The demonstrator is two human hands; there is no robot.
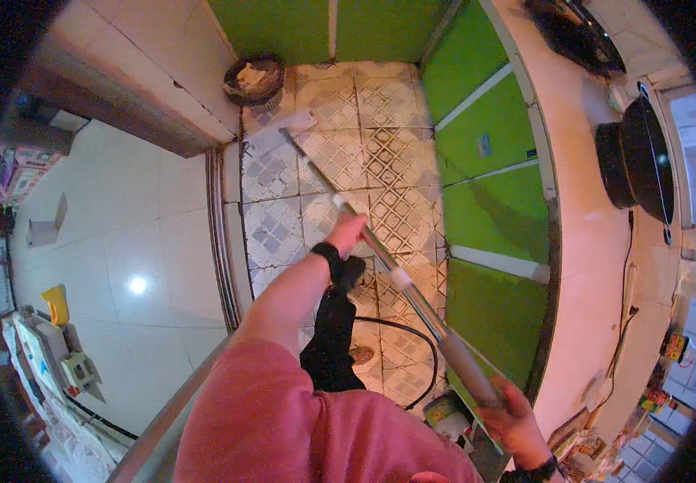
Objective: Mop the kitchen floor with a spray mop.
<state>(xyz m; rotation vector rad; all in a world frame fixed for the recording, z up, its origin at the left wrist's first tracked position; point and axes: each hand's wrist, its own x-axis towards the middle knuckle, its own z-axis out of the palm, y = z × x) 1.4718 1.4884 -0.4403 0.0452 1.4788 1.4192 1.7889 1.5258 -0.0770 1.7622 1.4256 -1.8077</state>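
Observation:
My left hand (348, 234) grips the metal pole of a flat mop (384, 259) around its middle, with a black band at the wrist. Lower right in the view, my right hand (508, 410) is closed on the thick grey grip near the pole's upper end. The pole runs diagonally down to a pale, blurred mop head (278, 133) lying on the patterned tile floor (330, 163). That head is beside the doorway, just below a dark waste basket (254, 81) in the corner.
Green cabinets (493, 211) line the right side under a counter (583, 278) bearing a black wok (644, 163). A black hose (426, 338) curves over the floor near my feet. On the left, a door track (221, 235) borders a white-tiled room with a yellow object (56, 305).

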